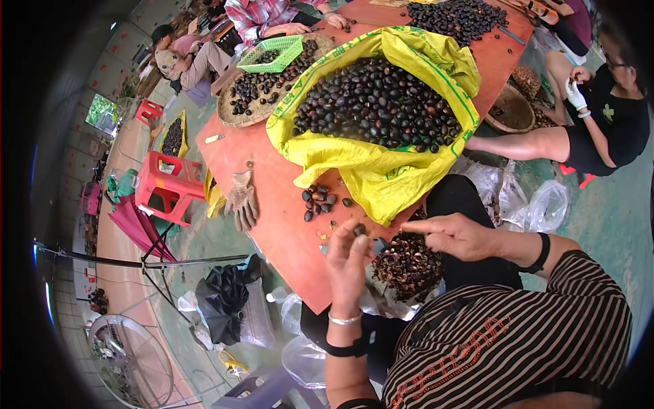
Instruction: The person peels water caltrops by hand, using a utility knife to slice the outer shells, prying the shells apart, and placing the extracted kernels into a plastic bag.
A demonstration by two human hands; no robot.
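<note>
My left hand (349, 262), with a bracelet and a black band at the wrist, pinches a dark brown nut (359, 230) between thumb and fingertips. Just to its right, my right hand (453, 235) has its index finger stretched toward the nut and its other fingers curled; what they hold is too small to tell. Beyond both hands, a small pile of brown nuts (317, 201) lies on the red table (272, 255). A yellow sack (381, 187) full of dark nuts lies open behind that pile. Below my right hand is a heap of shell pieces (407, 266).
A worn glove (242, 201) lies at the table's left edge. Farther back are a woven tray (238, 119) with a green basket (272, 54) and loose nuts. A red stool (167, 187) stands left. Other people sit at the back and right; one wears a white glove (575, 95).
</note>
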